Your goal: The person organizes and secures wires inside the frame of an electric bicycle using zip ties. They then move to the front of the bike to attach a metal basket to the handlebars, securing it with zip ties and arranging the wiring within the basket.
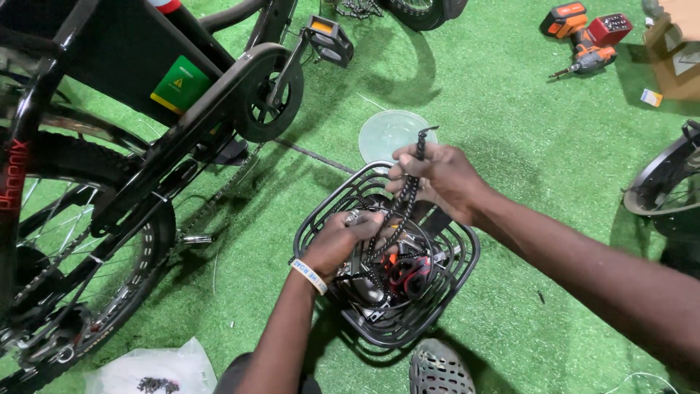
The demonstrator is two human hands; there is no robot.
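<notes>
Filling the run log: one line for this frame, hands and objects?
right hand: lifts bike chain | left hand: inside black wire basket, on parts | surface: green turf | nearby: bicycle, cordless drill

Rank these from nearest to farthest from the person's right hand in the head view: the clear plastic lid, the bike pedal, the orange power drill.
From the right hand:
1. Clear plastic lid, just beyond it on the green turf.
2. Bike pedal, up and to the left, on the bike.
3. Orange power drill, far at the upper right.

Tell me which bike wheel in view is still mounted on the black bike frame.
The big knobby wheel at the left edge; the wheels at the top and right edge show no frame.
</notes>
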